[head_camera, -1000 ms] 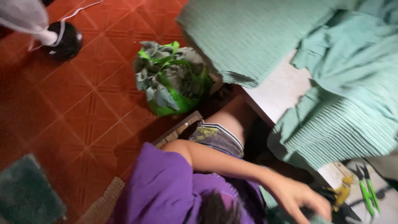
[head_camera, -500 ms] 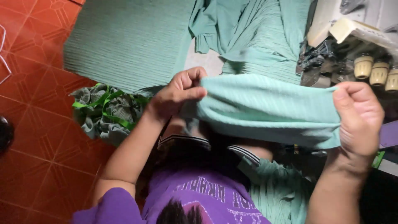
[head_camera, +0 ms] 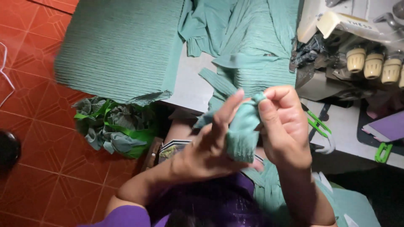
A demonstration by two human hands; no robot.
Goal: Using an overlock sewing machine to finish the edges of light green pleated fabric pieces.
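Note:
A small piece of green ribbed fabric (head_camera: 243, 130) is bunched between both of my hands, in front of my chest. My left hand (head_camera: 209, 147) grips it from the left with fingers partly spread, and my right hand (head_camera: 285, 126) pinches its top edge between thumb and fingers. More of the same green fabric trails down onto my lap (head_camera: 269, 189). A stack of folded green fabric (head_camera: 120, 46) lies on the white table (head_camera: 191, 84) just beyond my hands.
A sewing machine (head_camera: 357, 42) with cream thread knobs stands at the right of the table. Green-handled snips (head_camera: 316, 122) lie beside it. A green bag of fabric scraps (head_camera: 115, 130) sits on the red tiled floor (head_camera: 38, 138) at the left.
The fabric piece was stretched wide between my two hands half a second ago; now both hands have come together and the piece is bunched up. The view has shifted slightly.

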